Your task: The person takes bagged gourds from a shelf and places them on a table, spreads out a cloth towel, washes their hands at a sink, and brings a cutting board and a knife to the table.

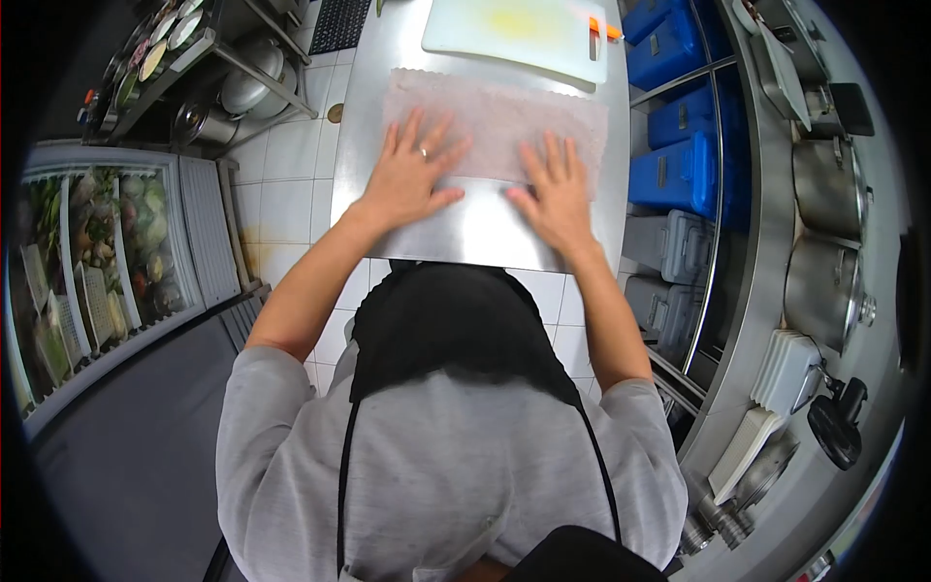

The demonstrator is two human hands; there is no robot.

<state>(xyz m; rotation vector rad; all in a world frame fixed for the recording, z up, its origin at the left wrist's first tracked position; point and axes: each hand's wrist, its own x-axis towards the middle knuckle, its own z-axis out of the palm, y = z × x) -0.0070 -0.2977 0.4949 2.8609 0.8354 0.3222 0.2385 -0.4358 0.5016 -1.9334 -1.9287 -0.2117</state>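
A thin pinkish cloth point(495, 116) with wavy edges lies spread across the steel table point(465, 228). My left hand point(412, 175) rests on its left part, fingers spread, a ring on one finger. On the right part lies my right hand point(556, 189), also flat with its fingers apart. Both thumbs point inward over the bare metal near the cloth's front edge. Neither hand grips anything. Beyond the cloth is a white cutting board point(485, 44) with a yellow stain, and an orange-handled tool point(605, 29) shows by its right end.
Blue lidded bins point(674, 175) and grey bins point(669, 247) fill shelving on the right. Farther right, large steel pots point(824, 189) stand on a counter. At left are a glass-topped fridge point(97, 257) with vegetables and a rack point(184, 58) holding pans.
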